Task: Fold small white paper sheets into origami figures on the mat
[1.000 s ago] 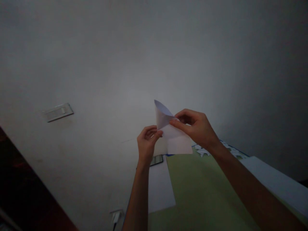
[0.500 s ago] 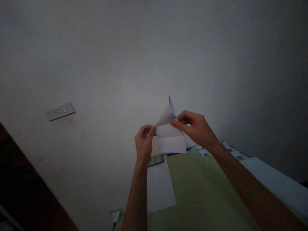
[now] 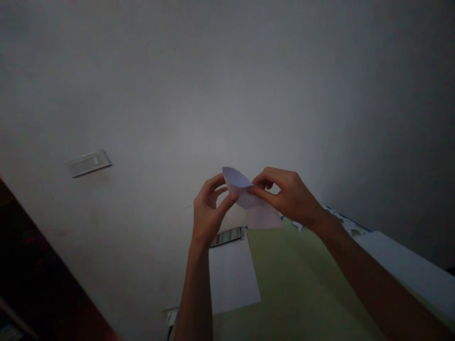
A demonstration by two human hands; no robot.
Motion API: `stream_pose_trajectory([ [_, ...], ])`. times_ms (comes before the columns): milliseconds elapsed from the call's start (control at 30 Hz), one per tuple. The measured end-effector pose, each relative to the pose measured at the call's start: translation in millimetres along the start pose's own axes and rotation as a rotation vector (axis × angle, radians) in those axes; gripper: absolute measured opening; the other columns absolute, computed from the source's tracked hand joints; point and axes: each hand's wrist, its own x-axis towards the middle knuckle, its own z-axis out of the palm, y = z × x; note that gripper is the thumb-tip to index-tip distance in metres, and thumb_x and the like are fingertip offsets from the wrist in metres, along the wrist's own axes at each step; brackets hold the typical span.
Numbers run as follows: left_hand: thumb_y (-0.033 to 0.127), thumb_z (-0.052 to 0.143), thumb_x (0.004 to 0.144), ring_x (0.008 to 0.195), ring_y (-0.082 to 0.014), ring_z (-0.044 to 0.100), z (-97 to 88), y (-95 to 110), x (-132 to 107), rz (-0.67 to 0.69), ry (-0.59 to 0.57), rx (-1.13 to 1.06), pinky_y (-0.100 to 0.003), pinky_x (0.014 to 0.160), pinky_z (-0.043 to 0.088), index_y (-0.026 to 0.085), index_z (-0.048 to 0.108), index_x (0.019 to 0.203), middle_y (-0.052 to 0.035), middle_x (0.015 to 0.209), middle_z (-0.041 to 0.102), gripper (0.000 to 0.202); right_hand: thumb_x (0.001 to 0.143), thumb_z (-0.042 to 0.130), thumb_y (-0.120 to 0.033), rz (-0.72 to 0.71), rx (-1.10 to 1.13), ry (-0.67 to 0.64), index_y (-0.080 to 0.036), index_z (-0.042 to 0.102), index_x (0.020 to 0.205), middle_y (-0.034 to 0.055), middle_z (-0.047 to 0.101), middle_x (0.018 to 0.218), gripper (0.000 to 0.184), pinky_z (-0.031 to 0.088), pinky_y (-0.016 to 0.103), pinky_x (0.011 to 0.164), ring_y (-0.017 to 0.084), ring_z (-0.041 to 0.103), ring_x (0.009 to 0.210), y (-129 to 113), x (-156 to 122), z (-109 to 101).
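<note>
Between my two hands is a creased sheet of white paper, held up above the far edge of the table. Its upper part curls over towards the left, and the lower part hangs down in a flat panel. My left hand grips the curled left edge, thumb in front and fingers behind. On the right side, my right hand pinches the paper's edge between thumb and fingers. Both hands are closed on the same sheet. Part of the paper is hidden behind the right thumb.
A green table top lies below. On it are a flat white sheet, a phone at that sheet's top, and more white paper at right. A wall plate and a plug are on the grey wall.
The paper's pointed top has come down and bent over to the left. My left hand has moved up to that edge; the right hand has shifted slightly left and down.
</note>
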Motion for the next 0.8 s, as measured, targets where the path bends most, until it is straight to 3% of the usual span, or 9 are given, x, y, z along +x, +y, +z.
stream_pose_trajectory([
  [100,0.026,0.085,0.073,0.109,-0.0256,0.069,5.9,11.5,-0.9,-0.006,0.002,-0.066,-0.041,0.094,0.057,0.022,0.069,0.115,-0.0103,0.115,0.073,0.046,0.089,0.071,-0.024,-0.063,-0.005,-0.058,-0.017,0.069,0.086,0.0019,0.069,0.083,0.008,0.048,0.026,0.07,0.013,0.062,0.074,-4.6,-1.0,-0.3],
  [267,0.027,0.084,0.075,0.088,-0.0191,0.074,12.2,12.9,-2.9,-0.036,0.066,-0.184,-0.031,0.081,0.06,0.02,0.073,0.1,-0.0065,0.094,0.076,0.028,0.087,0.073,-0.023,-0.014,0.062,-0.074,-0.017,0.069,0.084,0.0006,0.07,0.08,0.007,0.049,0.025,0.069,0.012,0.063,0.072,-10.0,-0.7,1.0],
  [467,0.034,0.082,0.078,0.081,-0.0151,0.073,16.0,10.9,-1.7,-0.064,0.139,-0.269,-0.027,0.078,0.059,0.019,0.072,0.096,-0.0064,0.088,0.076,0.025,0.085,0.074,-0.021,0.054,0.095,-0.058,-0.017,0.069,0.08,0.0002,0.07,0.076,0.007,0.048,0.025,0.067,0.013,0.062,0.071,-17.8,1.1,0.0],
  [633,0.043,0.076,0.083,0.076,-0.0154,0.073,22.0,19.3,-1.0,-0.047,0.192,-0.246,-0.026,0.069,0.059,0.021,0.069,0.106,-0.0054,0.086,0.076,0.033,0.084,0.073,-0.021,0.092,0.112,-0.071,-0.017,0.067,0.078,-0.0004,0.068,0.074,0.009,0.047,0.025,0.065,0.013,0.061,0.069,-20.4,1.5,0.1],
  [800,0.041,0.074,0.084,0.075,-0.0136,0.071,26.6,28.3,-1.8,-0.017,0.281,-0.215,-0.026,0.072,0.058,0.019,0.07,0.092,-0.0046,0.085,0.075,0.024,0.084,0.073,-0.021,0.118,0.123,-0.117,-0.017,0.067,0.076,-0.0002,0.068,0.074,0.01,0.046,0.025,0.065,0.013,0.061,0.07,-20.0,1.4,-0.4],
])
